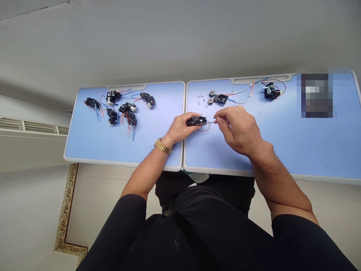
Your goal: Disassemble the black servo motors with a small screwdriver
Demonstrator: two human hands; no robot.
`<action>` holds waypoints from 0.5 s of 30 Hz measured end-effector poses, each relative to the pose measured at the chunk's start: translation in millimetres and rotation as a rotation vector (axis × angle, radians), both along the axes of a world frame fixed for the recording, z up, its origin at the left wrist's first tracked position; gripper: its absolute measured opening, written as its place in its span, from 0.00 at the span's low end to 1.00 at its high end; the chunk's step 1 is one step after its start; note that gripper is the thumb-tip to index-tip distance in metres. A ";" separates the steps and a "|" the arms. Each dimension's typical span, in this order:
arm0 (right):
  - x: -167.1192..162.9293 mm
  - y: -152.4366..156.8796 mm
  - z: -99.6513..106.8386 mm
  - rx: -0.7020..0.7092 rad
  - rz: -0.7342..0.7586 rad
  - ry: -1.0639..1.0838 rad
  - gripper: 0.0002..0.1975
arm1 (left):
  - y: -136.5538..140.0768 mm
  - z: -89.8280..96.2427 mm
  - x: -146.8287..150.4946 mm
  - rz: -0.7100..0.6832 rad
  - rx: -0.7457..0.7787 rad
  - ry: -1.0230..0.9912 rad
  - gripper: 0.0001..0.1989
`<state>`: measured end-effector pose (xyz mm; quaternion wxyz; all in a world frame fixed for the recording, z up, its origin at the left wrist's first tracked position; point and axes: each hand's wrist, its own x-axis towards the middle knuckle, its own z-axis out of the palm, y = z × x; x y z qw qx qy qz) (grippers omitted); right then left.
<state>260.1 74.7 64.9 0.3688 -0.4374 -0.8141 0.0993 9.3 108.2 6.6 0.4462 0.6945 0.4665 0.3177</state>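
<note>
From the head view, with the part in my grip as the middle of the clock: my left hand (184,127) grasps a small black motor unit (194,121), holding it over the blue desk (225,158), just to the 3 o'clock side of the seam between its two panels. A thin red wire (205,130) loops out of it towards 4 o'clock. My right hand (239,130), on the 3 o'clock side, pinches a small red-handled screwdriver (216,122) between thumb and fingers, its shaft pointing to 9 o'clock and meeting the unit's near end; the tip is too small for me to tell whether it sits in a screw.

Loose screws (201,99) lie scattered close by, just past 12. Between 1 and 2 is a black piece (222,99) with two grey wheels (210,101) beside it, blue and orange tubes trailing away from it. Another black unit (270,91) sits past 2. Well apart, between 9 and 10, six more wired units (113,97) lie on the other panel. My wrist wears a gold watch (163,146) at 8.
</note>
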 end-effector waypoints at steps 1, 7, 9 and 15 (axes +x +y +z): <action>0.1 -0.4 1.0 -0.008 0.024 0.020 0.07 | 0.0 0.2 -0.1 0.001 0.000 0.002 0.18; -0.7 -1.5 4.4 -0.071 0.007 0.016 0.06 | -0.1 0.9 -0.2 0.005 -0.004 0.014 0.18; -0.6 -1.1 2.9 -0.070 -0.032 -0.012 0.05 | 0.1 0.7 -0.3 0.006 0.000 0.014 0.18; -1.0 0.4 -0.1 -0.006 0.055 0.048 0.08 | -0.2 0.5 -0.1 0.009 -0.005 0.001 0.18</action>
